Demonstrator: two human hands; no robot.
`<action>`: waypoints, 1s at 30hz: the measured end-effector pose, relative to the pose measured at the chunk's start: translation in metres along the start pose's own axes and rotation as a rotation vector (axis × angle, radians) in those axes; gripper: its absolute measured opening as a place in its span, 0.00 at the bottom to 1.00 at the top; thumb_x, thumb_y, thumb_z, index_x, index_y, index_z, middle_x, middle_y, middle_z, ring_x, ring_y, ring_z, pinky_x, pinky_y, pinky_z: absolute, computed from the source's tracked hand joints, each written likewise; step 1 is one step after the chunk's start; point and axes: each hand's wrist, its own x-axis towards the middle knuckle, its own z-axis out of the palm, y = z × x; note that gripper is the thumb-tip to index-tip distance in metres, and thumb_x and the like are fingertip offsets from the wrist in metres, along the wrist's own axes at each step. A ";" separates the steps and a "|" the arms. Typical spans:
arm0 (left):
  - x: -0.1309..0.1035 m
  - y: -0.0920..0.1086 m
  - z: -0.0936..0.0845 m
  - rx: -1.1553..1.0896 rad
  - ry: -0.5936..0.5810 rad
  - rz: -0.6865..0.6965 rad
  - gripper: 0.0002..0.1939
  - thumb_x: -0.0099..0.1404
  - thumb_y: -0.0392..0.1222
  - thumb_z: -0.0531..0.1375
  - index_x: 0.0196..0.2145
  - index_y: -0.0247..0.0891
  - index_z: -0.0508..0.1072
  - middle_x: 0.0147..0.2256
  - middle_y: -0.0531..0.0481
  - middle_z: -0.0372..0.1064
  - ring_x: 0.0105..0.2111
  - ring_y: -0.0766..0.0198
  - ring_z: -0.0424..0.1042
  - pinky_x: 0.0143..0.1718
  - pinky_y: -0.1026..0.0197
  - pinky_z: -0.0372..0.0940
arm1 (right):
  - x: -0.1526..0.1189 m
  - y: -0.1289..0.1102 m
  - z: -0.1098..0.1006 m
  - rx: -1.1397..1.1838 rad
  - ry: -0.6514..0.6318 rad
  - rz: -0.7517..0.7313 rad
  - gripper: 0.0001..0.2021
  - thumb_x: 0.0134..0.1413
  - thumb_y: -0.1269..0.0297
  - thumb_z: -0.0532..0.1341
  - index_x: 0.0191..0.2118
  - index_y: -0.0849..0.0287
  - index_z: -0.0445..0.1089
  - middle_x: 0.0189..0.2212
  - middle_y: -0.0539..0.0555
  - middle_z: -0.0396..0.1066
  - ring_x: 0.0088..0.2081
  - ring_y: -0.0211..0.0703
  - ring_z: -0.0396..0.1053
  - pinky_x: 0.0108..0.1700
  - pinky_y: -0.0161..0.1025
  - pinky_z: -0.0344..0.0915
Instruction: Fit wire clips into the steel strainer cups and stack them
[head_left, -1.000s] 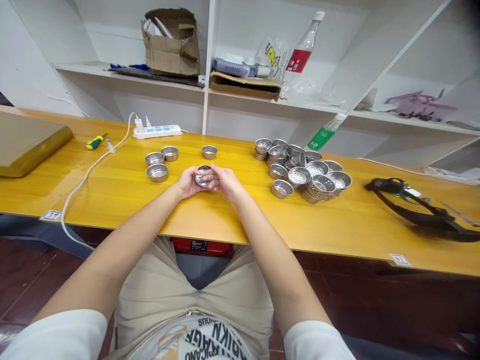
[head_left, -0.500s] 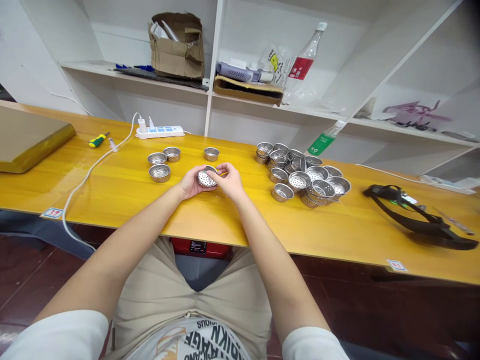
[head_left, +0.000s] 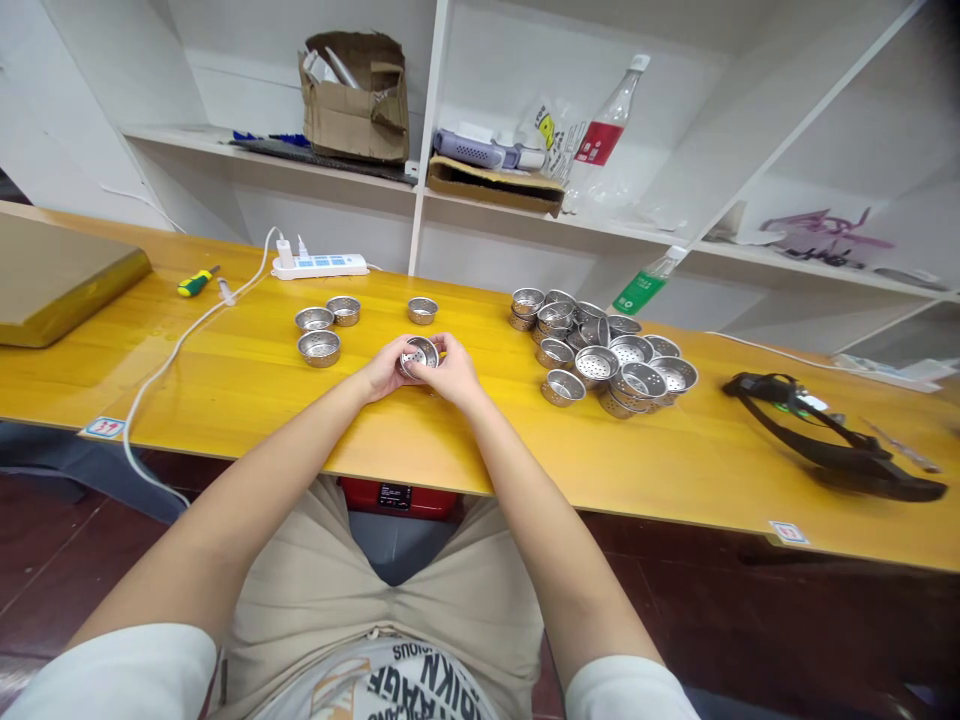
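Between my two hands is a small round metal strainer cup (head_left: pixel 421 354) with a perforated bottom, tilted so its inside faces me. My left hand (head_left: pixel 386 372) wraps its left side, thumb over the rim. On the right side, my right hand (head_left: pixel 454 374) grips it with fingers curled behind. Just beyond stands a single metal cup (head_left: pixel 422 310) on the yellow table (head_left: pixel 420 430). To the left sit three similar cups, the nearest one (head_left: pixel 319 348) in front of the other two. A heap of such cups (head_left: pixel 598 365) lies to the right, some stacked.
A white power strip (head_left: pixel 321 265) with a cable lies at the back, near a green-yellow screwdriver (head_left: pixel 196 282). A green-labelled bottle (head_left: pixel 646 284) stands behind the heap. At the right lies a black strap headset (head_left: pixel 825 440). Shelves behind hold a cardboard box (head_left: pixel 354 110).
The cup in my hands has tilted, showing more of its inner wall. My right hand has shifted slightly left and down, closing around the cup's right side.
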 end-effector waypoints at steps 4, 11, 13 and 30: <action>0.000 -0.001 0.001 0.031 0.002 0.012 0.20 0.51 0.44 0.65 0.42 0.38 0.73 0.36 0.50 0.75 0.37 0.59 0.74 0.36 0.57 0.73 | 0.001 0.003 0.002 -0.083 0.011 -0.030 0.25 0.42 0.55 0.72 0.46 0.54 0.67 0.44 0.55 0.75 0.47 0.51 0.72 0.53 0.49 0.69; 0.002 -0.004 -0.001 0.054 -0.019 0.022 0.20 0.50 0.45 0.66 0.42 0.39 0.73 0.35 0.51 0.74 0.35 0.59 0.73 0.35 0.56 0.73 | 0.004 0.010 0.005 -0.164 0.027 -0.072 0.21 0.45 0.59 0.69 0.46 0.54 0.67 0.43 0.54 0.75 0.47 0.52 0.72 0.54 0.49 0.69; 0.002 -0.004 -0.001 0.055 -0.019 0.027 0.20 0.49 0.44 0.67 0.41 0.39 0.73 0.35 0.51 0.74 0.34 0.59 0.73 0.34 0.56 0.73 | 0.004 0.010 0.005 -0.190 0.042 -0.084 0.20 0.46 0.62 0.68 0.47 0.54 0.67 0.42 0.55 0.75 0.46 0.51 0.72 0.53 0.48 0.68; 0.000 0.000 0.002 -0.013 -0.036 -0.006 0.16 0.58 0.47 0.67 0.41 0.37 0.73 0.39 0.46 0.77 0.38 0.54 0.78 0.42 0.44 0.77 | 0.004 0.004 -0.010 0.077 -0.029 0.080 0.09 0.50 0.70 0.63 0.39 0.56 0.72 0.37 0.50 0.76 0.23 0.38 0.72 0.29 0.39 0.72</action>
